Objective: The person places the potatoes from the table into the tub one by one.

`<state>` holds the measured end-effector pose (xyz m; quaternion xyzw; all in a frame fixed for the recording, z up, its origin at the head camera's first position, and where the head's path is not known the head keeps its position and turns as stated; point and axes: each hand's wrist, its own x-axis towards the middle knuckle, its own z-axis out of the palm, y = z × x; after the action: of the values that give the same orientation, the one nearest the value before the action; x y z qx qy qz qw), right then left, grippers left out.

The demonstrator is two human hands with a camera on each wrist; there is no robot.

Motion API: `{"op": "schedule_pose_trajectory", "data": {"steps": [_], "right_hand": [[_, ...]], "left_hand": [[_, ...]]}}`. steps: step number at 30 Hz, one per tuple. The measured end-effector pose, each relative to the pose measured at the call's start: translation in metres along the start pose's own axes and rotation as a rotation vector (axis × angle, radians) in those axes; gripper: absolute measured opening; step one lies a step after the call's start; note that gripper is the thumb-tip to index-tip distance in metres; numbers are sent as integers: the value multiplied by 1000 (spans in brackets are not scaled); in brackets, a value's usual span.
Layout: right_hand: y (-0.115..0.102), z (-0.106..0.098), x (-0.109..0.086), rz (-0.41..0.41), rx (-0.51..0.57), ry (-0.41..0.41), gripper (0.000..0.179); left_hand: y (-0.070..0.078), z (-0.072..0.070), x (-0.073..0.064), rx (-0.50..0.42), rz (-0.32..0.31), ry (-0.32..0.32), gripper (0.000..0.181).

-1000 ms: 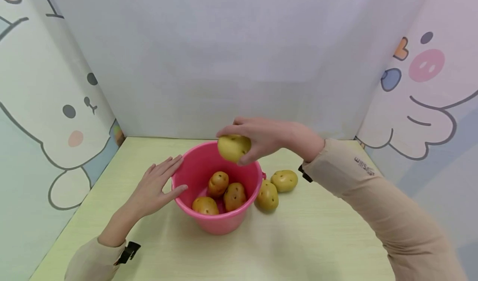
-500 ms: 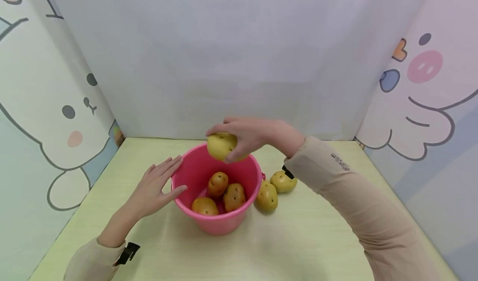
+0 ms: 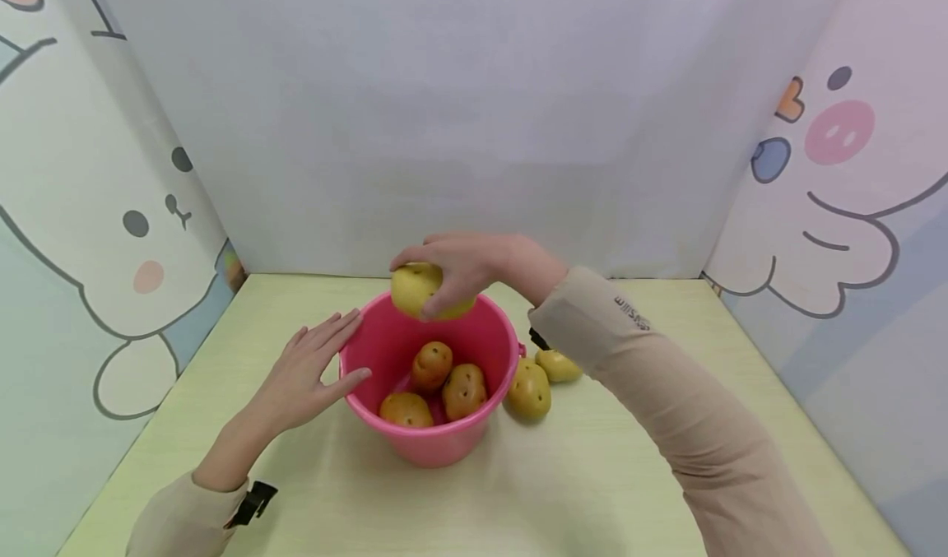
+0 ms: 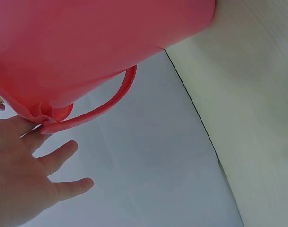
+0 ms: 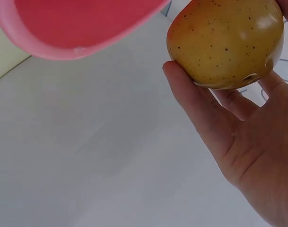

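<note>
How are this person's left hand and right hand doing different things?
The left hand lies against the rim of the pink bucket, while the right hand is raised, appearing over the bucket's far part in the head view. The left hand's fingers are straight; the right hand's grip a yellow potato. Both hands are bare and come out of beige sleeves.

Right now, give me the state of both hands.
Left hand: open, fingers touching the pink bucket.
Right hand: closed around a yellow potato.
</note>
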<state>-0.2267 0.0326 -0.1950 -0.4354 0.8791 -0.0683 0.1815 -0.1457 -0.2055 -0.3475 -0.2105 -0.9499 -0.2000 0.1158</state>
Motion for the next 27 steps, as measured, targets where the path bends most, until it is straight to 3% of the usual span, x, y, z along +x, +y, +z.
{"op": "schedule_pose_trajectory", "data": {"steps": [14,27], "right_hand": [[-5,11,21,59,3,-34,65],[2,24,35,167,87,-72,65]], "left_hand": [[0,0,0,0,7,5,71],[0,0,0,-4,7,9,70]]}}
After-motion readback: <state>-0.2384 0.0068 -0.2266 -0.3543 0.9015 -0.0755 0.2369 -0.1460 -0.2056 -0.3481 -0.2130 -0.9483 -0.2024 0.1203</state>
